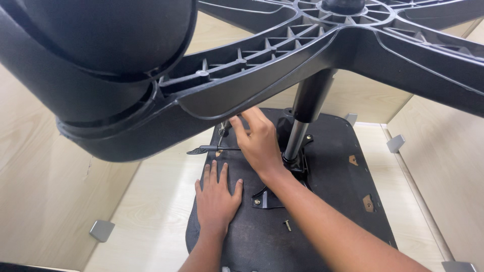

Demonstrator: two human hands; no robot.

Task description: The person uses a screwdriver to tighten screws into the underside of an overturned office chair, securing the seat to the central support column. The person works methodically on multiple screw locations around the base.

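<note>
An upturned office chair fills the head view. Its black seat underside (pixel 333 201) lies flat on a wooden surface. My left hand (pixel 217 196) rests flat on the seat's near left part, fingers spread. My right hand (pixel 259 141) reaches up by the metal mechanism plate (pixel 267 196), fingers pinched around a small part near the black adjustment lever (pixel 206 149); what it holds is hidden. The gas cylinder (pixel 305 116) rises from the plate to the black star base (pixel 312 45), which looms close overhead with a caster (pixel 96 55) at upper left.
A loose bolt (pixel 288 225) lies on the seat near my right forearm. Light wooden panels (pixel 45 191) wall in the area, joined by grey corner brackets (pixel 102 230). Another bracket (pixel 396 143) sits at right.
</note>
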